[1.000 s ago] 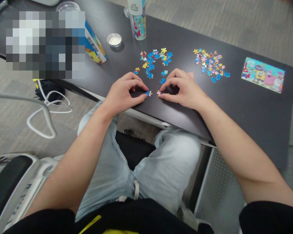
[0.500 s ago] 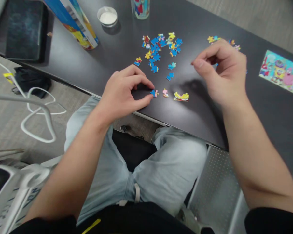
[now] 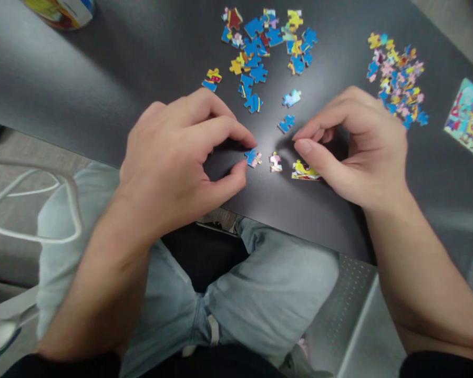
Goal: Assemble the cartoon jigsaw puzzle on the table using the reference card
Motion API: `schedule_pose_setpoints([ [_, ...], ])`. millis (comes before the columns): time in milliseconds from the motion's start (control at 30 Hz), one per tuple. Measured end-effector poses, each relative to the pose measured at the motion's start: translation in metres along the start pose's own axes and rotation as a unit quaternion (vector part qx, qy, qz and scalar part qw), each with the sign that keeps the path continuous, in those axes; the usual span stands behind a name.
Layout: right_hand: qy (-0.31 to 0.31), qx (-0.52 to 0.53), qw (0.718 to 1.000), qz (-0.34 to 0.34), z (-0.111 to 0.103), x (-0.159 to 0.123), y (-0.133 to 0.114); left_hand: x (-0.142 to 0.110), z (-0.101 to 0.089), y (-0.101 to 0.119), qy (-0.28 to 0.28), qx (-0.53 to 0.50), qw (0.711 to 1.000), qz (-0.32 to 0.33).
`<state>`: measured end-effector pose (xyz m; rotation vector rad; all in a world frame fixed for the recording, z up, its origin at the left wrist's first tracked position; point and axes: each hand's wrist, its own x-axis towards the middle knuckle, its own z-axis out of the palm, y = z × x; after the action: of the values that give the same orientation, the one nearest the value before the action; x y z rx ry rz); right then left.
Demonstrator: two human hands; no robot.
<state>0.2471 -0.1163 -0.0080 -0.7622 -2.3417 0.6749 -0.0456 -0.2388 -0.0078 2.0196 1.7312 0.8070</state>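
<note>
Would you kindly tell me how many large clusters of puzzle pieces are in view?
2: the mostly blue cluster at top middle, and the multicoloured cluster at upper right, beside the picture card. The right hand may hide pieces.

Passage: we have bare counter (image 3: 341, 58) between blue pile (image 3: 254, 46) and multicoloured pile (image 3: 402, 80); our right hand (image 3: 362, 149) blocks its near end.

- Blue-and-pink puzzle piece (image 3: 252, 158): leftmost of 3 in a row
- Pink piece (image 3: 275, 162): middle, apart from both neighbours
- Yellow section (image 3: 302, 170): rightmost, straight-edged below, partly hidden
</note>
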Motion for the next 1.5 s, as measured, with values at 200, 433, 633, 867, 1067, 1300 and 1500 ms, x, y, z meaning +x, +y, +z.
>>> schedule_pose_setpoints([
  [200,-0.056,-0.041,0.998,-0.002,-0.005,0.000,-0.012,-0.004,-0.005,-0.001,-0.025,-0.007,1.000,-0.015],
  [433,-0.129,-0.084,0.987,0.045,-0.007,0.003,-0.025,0.001,-0.003,0.001,-0.018,0.000,0.999,-0.028],
  [633,-0.131,-0.086,0.984,0.085,-0.007,0.003,-0.026,0.001,-0.012,-0.002,-0.038,-0.065,0.997,-0.027],
  [867,-0.136,-0.103,0.983,0.072,-0.008,0.003,-0.027,-0.002,-0.011,-0.001,-0.044,0.007,0.999,-0.011],
  [1067,-0.136,-0.101,0.984,0.047,-0.008,0.004,-0.027,-0.001,-0.008,-0.007,-0.048,0.013,0.999,0.020],
  [1300,-0.102,-0.056,0.993,0.018,-0.007,0.001,-0.017,-0.002,-0.010,-0.004,-0.038,-0.004,0.999,0.023],
  [1500,0.076,0.014,0.997,0.010,-0.004,0.005,0.011,0.000,0.000,-0.008,0.009,-0.025,1.000,0.001],
])
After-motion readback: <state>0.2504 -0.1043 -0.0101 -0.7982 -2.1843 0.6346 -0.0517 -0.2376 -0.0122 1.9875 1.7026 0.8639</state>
